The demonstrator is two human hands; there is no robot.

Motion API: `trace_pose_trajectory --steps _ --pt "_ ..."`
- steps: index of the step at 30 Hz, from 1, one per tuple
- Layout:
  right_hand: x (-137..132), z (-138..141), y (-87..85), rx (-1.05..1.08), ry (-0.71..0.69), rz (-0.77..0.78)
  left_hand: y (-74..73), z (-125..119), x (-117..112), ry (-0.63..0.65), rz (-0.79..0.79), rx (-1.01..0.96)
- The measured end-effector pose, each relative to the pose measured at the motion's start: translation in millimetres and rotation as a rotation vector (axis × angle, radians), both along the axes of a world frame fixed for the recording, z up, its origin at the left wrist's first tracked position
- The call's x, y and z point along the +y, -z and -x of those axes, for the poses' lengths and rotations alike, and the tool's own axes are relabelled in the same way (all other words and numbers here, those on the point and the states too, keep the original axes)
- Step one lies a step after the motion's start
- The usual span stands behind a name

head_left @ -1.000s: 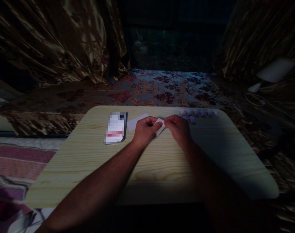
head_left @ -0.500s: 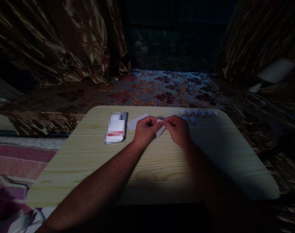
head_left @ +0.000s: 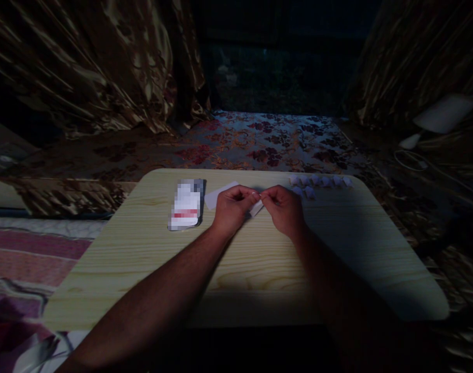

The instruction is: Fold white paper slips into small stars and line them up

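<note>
Both of my hands meet over the far middle of a light wooden table (head_left: 244, 259). My left hand (head_left: 230, 210) and my right hand (head_left: 283, 210) each pinch a small white piece of paper (head_left: 256, 207) between fingertips, fingers closed on it. Only a narrow strip of that paper shows between the hands. Another flat white paper slip (head_left: 216, 197) lies on the table just left of my left hand. A row of several small folded pale paper pieces (head_left: 319, 181) sits at the table's far right edge, close behind my right hand.
A phone-sized white and red object (head_left: 185, 210) lies left of the hands. Beyond the table is a flower-patterned cloth (head_left: 267, 140), with dark glossy drapes (head_left: 84, 67) on the left and right. A white object (head_left: 442, 111) and a cable (head_left: 411, 158) lie at the right.
The white paper between my fingers shows less and less, from a wider flap to a narrow strip, as the fingertips draw closer together. The hands stay in place.
</note>
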State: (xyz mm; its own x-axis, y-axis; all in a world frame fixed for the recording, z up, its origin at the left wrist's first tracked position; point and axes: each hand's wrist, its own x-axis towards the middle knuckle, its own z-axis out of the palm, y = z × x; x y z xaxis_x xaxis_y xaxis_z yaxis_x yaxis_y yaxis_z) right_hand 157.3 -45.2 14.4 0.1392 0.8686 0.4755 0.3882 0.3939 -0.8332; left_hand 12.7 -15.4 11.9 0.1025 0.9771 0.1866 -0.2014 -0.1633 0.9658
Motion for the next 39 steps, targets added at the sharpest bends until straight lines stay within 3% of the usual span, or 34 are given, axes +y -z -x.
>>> trace_pose_trajectory --steps 16,39 --pt "-0.6 0.3 -1.3 -0.086 0.054 -0.064 0.6 -0.8 2.0 0.001 0.027 -0.075" --pt "-2.3 0.2 -2.4 -0.085 0.041 -0.008 -1.6 -0.7 -0.2 0.01 0.047 -0.11"
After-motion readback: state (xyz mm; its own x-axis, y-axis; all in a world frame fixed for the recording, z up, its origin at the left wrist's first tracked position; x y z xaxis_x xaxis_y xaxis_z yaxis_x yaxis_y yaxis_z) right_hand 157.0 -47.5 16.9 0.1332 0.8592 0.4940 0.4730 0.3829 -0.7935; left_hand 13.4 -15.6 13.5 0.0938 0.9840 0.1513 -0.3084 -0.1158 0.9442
